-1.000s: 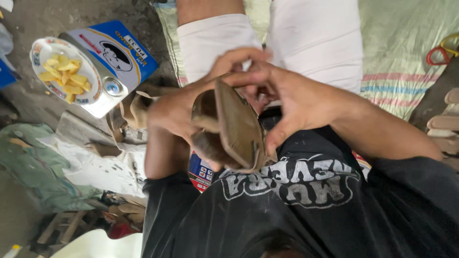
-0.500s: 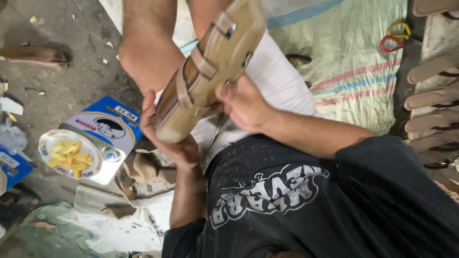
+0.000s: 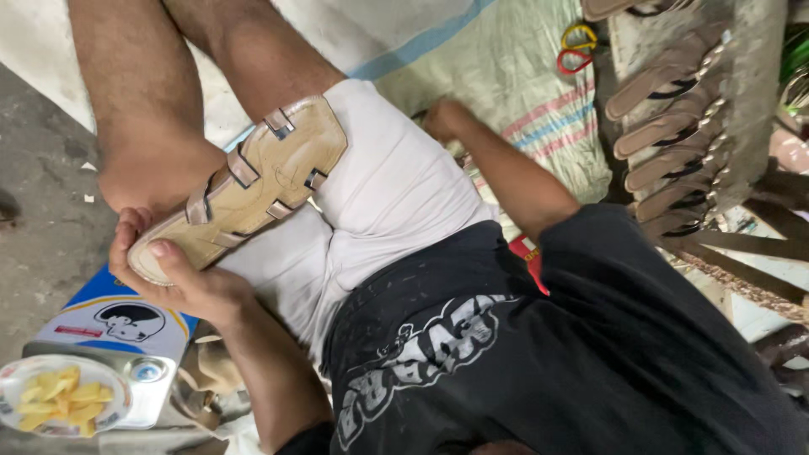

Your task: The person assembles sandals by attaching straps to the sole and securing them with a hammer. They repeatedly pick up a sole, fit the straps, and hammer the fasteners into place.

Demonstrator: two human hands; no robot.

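Observation:
My left hand (image 3: 181, 282) grips the heel end of a tan sandal sole (image 3: 253, 181) with several thin straps across it. The sole lies sloped over my knee and the white shorts (image 3: 396, 194). My right hand (image 3: 442, 118) is off the sandal. Its fingers are curled, and it rests low on the woven mat (image 3: 506, 76) beside my thigh. Whether it holds anything is hidden.
Rows of tan sandals (image 3: 674, 126) lie on a board at the right. Yellow and red loop handles (image 3: 577, 46) lie on the mat near them. A blue and white box (image 3: 118, 320) and a plate of yellow chips (image 3: 63, 400) sit on the concrete floor at lower left.
Both hands held the sandal before. My right hand has let go and moved to the mat, and the sandal has come down onto my knee in my left hand.

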